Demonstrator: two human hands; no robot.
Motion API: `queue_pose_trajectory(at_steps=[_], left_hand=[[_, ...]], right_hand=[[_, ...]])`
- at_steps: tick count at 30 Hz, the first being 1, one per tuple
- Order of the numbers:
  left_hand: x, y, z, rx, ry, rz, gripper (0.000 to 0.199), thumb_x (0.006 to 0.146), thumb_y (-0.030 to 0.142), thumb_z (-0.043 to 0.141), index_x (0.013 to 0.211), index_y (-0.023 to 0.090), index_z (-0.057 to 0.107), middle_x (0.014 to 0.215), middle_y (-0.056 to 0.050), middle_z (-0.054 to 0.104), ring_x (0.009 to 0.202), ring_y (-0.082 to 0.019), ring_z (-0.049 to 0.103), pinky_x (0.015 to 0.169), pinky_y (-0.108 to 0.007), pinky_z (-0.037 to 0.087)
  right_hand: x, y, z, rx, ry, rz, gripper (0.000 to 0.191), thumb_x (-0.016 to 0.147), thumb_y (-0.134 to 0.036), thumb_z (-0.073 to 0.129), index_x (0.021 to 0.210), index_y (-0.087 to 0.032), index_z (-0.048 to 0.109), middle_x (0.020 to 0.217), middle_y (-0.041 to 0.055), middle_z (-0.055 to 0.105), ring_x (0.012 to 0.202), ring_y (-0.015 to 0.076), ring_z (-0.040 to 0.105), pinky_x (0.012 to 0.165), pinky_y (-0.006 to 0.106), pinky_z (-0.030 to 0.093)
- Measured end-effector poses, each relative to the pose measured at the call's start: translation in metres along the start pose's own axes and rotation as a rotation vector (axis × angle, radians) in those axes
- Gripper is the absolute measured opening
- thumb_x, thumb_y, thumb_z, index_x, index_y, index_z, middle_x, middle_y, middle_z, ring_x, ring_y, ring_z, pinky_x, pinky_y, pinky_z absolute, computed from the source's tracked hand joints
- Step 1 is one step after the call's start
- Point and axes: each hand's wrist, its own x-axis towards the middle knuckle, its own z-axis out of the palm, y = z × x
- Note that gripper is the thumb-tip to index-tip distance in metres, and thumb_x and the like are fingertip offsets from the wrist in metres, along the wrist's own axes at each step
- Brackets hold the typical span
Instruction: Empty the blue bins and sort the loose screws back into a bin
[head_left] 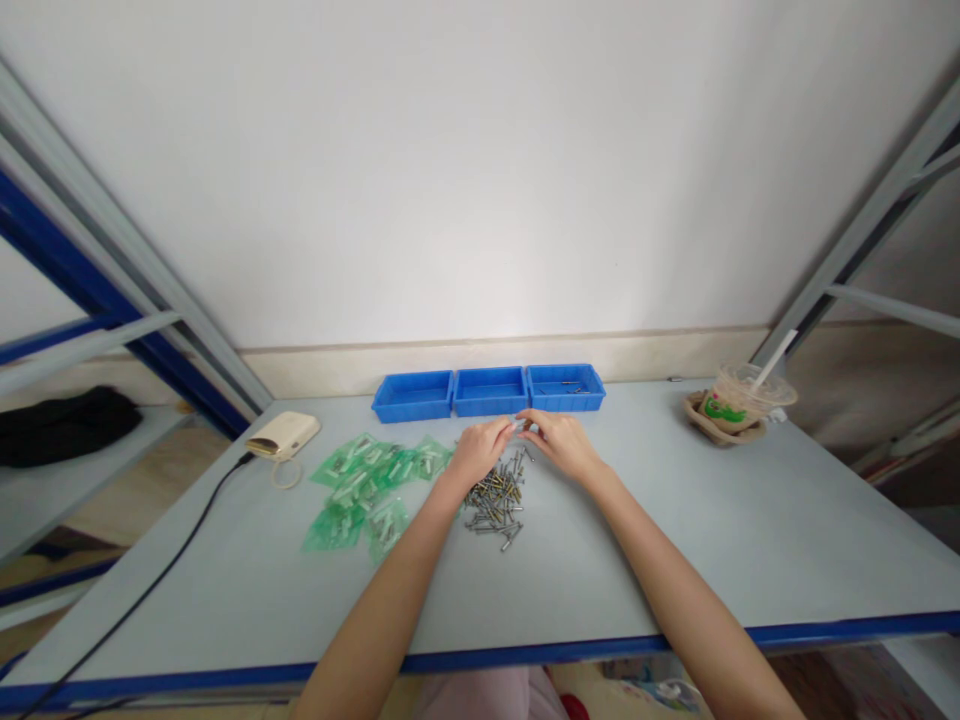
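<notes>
My left hand (482,448) and my right hand (561,441) meet above the far end of a metal pile, their fingertips almost touching. Each is closed in a pinch; a small whitish piece (516,426) shows between them, too small to name. Under and in front of them lies a loose heap of screw-like metal pieces (495,500), some silver, some brass-coloured. Left of my left forearm, several green see-through plastic bags (360,490) lie in an overlapping pile with small parts inside. My left hand and forearm hide part of the heap and the bags' right edge.
Three blue bins (415,398) stand in a row behind my hands; the right-hand bin (566,402) holds thin metal pieces. A cream-coloured device (285,433) with a black cable (161,570) sits at left. A plastic drink cup (731,400) rests in a cardboard holder (720,434) at right.
</notes>
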Motion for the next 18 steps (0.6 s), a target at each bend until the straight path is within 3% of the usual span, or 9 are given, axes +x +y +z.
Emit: queue_pose_trajectory(at_steps=[5, 11, 18], left_hand=[[-0.0005, 0.0001, 0.0005, 0.0, 0.01, -0.011, 0.028, 0.093, 0.031, 0.036, 0.078, 0.019, 0.056, 0.061, 0.001, 0.059, 0.061, -0.014, 0.057, 0.06, -0.022, 0.035], [-0.0006, 0.0007, 0.0011, 0.038, -0.005, -0.011, 0.029, 0.094, 0.03, 0.031, 0.083, 0.019, 0.055, 0.062, 0.001, 0.059, 0.061, -0.014, 0.058, 0.06, -0.022, 0.035], [-0.0002, 0.0012, 0.0004, 0.043, -0.02, -0.037, 0.03, 0.094, 0.031, 0.032, 0.082, 0.02, 0.057, 0.062, 0.001, 0.059, 0.061, -0.014, 0.057, 0.06, -0.022, 0.035]], right_hand=[[-0.0001, -0.0013, -0.0018, -0.053, -0.021, 0.022, 0.032, 0.094, -0.036, 0.036, 0.088, -0.019, 0.063, 0.08, 0.0049, 0.068, 0.074, 0.0164, 0.062, 0.064, 0.024, 0.038], [-0.0009, -0.0005, -0.0022, 0.035, -0.029, 0.015, 0.029, 0.089, -0.04, 0.048, 0.108, -0.022, 0.057, 0.087, 0.0028, 0.069, 0.072, 0.0142, 0.062, 0.065, 0.023, 0.039], [-0.0003, 0.0006, 0.0003, 0.077, 0.02, 0.037, 0.022, 0.09, -0.034, 0.047, 0.09, -0.021, 0.065, 0.085, 0.0027, 0.069, 0.073, 0.0148, 0.062, 0.065, 0.022, 0.038]])
